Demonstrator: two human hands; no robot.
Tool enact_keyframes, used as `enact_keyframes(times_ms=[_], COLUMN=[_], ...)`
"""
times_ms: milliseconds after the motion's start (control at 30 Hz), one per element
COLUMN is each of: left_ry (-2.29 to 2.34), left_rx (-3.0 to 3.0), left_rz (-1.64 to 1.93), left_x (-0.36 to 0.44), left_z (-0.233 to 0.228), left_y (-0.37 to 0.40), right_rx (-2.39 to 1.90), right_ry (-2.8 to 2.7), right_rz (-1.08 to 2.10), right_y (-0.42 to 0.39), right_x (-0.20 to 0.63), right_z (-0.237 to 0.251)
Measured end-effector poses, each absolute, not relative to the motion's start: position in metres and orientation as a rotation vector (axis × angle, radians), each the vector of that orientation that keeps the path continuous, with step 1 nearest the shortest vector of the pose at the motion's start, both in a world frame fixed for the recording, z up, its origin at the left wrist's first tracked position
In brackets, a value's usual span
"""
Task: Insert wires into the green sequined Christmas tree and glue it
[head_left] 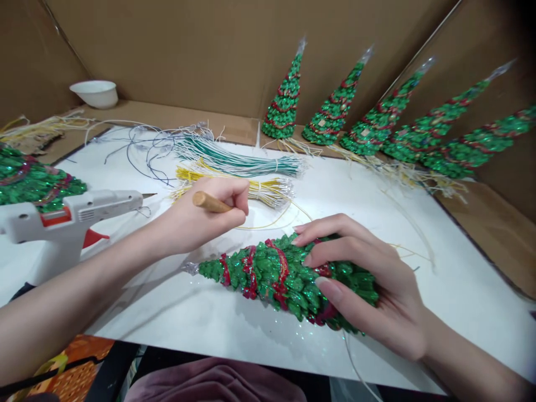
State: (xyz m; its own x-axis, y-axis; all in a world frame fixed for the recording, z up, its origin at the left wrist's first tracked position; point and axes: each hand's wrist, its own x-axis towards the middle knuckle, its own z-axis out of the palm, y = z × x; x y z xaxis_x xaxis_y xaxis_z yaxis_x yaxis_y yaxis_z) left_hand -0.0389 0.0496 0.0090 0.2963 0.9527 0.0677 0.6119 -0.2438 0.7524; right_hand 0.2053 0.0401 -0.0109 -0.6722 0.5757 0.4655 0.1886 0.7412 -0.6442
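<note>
A green glittery Christmas tree figurine (pixel 263 271) with red garlands lies on its side on the white tabletop, its clear tip pointing left. My right hand (pixel 372 285) is closed over its wide end, fingers and thumb on either side. Above the tree's narrow part, my left hand (pixel 209 209) is wrapped round a tool's wooden handle (pixel 211 202); the tool's working end is hidden behind the fist. Just beyond that hand lie a tied bundle of yellow and white wires (pixel 268 191) and a bundle of green and white wires (pixel 243 158). A thin wire trails from beneath the tree.
A white glue gun (pixel 90 209) stands at the left, before another tree (pixel 37 178). Several upright trees (pixel 282 103) line the back right, with loose wires at their bases. A white scoop-like bowl (pixel 98 95) sits at the back left. Cardboard walls (pixel 180 50) enclose the table.
</note>
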Motion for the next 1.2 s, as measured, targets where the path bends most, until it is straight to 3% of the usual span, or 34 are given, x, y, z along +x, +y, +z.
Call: enact_keyframes(times_ms=[133,267,567,900,1200], left_ry=[1.491,1.477,0.889,0.676,0.752], left_rx=[1.886,1.817,1.571,1.893,1.987], left_rz=[0.558,0.62,0.815,0.818,0.824], left_x=[-0.045,-0.048,-0.036,-0.028,-0.025], left_z=[0.001,0.004,0.022,0.012,0.028], left_y=[0.056,0.058,0.035,0.021,0.016], right_rx=[-0.563,-0.556,-0.541,-0.545,-0.548], right_ry=[-2.258,-2.257,-2.242,-2.242,-2.241], right_rz=[0.745,0.754,0.749,0.748,0.74], right_y=[0.04,0.041,0.041,0.041,0.041], right_x=[0.206,0.205,0.205,0.203,0.205], right_z=[-0.011,-0.012,-0.013,-0.012,-0.013])
